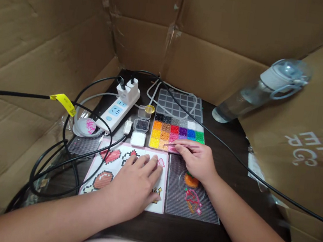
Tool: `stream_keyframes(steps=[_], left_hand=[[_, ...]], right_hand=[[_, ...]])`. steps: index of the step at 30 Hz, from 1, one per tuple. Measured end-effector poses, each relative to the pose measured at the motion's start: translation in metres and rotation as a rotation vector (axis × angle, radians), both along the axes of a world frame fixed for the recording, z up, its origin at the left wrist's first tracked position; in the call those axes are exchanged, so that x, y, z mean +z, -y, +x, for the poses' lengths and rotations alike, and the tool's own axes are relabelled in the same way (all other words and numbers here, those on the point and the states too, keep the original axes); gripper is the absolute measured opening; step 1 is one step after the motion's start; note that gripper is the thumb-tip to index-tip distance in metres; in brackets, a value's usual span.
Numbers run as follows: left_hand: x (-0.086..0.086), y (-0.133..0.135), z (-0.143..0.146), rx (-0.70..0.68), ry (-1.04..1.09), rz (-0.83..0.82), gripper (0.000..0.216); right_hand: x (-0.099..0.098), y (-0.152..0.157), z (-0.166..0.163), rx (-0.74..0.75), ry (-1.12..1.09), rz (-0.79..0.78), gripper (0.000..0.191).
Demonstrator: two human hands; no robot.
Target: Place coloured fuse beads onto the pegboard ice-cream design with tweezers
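My right hand (pixel 198 159) pinches a pair of tweezers (pixel 186 145), whose tips point left over the lower compartments of the bead box (pixel 165 127). Small beads sorted by colour fill the box, from black and white to yellow, red, blue and green. My left hand (pixel 139 179) lies spread on the pattern sheet (pixel 106 185), which has pixel drawings such as a red heart; the hand covers part of them. Under my right wrist is a clear pegboard (pixel 175 201). It carries an orange bead figure (pixel 191 180) and a pink, red and brown bead outline (pixel 193 200).
A white power strip (pixel 118 108) with plugged-in adapters stands at the back left, near small bead boxes (pixel 138 138). Black cables (pixel 66 152) loop on the left and cross the table to the right. A water bottle (pixel 256 93) leans at the right against cardboard walls (pixel 220 22).
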State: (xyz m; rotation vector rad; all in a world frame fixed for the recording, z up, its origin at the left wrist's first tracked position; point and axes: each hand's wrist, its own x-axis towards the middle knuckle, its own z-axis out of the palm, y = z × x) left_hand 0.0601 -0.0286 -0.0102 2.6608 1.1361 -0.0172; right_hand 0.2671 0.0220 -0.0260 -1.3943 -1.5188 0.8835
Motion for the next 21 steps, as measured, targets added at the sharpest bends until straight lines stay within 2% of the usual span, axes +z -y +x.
stream_keyframes(steps=[21], left_hand=[[-0.0026,0.0009,-0.0002,-0.002,0.000,0.022,0.060]], right_hand=[[-0.0031,0.0003,-0.0005,0.012,0.013,0.004,0.013]])
